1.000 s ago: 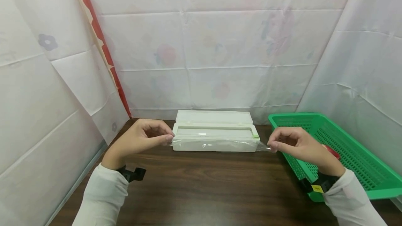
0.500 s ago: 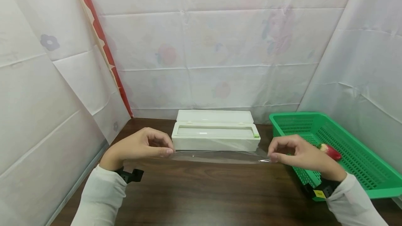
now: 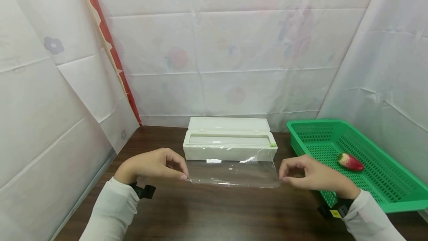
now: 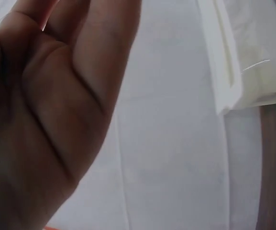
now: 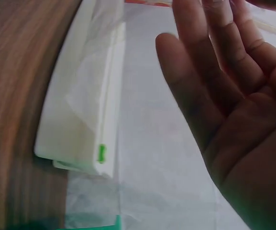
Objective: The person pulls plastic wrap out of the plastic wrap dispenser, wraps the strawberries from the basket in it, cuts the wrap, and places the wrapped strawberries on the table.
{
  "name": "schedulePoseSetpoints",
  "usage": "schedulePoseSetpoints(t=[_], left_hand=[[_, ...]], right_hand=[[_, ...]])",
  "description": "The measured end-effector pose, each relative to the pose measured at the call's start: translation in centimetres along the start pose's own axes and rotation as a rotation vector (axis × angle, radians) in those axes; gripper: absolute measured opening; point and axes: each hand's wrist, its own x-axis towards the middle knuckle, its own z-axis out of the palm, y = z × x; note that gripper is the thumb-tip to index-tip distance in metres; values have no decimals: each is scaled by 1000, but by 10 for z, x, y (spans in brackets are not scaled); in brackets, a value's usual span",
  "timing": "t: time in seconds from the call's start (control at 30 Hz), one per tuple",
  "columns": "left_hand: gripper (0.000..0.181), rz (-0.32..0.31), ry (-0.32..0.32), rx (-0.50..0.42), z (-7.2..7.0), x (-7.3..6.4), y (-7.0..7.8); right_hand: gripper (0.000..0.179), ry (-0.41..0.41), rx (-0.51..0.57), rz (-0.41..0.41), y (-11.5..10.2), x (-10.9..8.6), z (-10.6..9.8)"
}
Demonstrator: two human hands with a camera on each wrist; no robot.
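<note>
A clear sheet of plastic wrap (image 3: 230,174) stretches from a white wrap dispenser box (image 3: 230,153) toward the person. My left hand (image 3: 160,164) pinches its near left corner between thumb and fingers. At the near right corner, my right hand (image 3: 311,174) pinches the film the same way. The box stands with its lid (image 3: 229,124) tipped back, and a small green slider (image 3: 273,144) sits at its right end. Both wrist views show the palms and the box, while the pinched corners lie outside them.
On the right stands a green plastic basket (image 3: 389,155) with a red and pale yellow fruit-like item (image 3: 350,162) in it. Under everything is a dark wooden table (image 3: 234,215). White patterned sheets (image 3: 234,47) hang at the back and sides.
Both hands have drawn the plastic wrap toward the person and away from the box, so more film is out. The red item in the basket has come fully into view.
</note>
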Motion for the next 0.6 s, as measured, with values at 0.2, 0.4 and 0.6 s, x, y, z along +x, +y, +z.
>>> schedulePoseSetpoints(t=[0.2,0.4,0.6], left_hand=[[7,-49,-21,27,6,3,-6],[8,-48,1,28,10,5,-14],[11,-113,-16,11,23,7,-28]], right_hand=[[12,-14,26,52,4,0,8],[10,-6,-27,137,8,-3,12],[15,-21,-128,174,16,-5,22]])
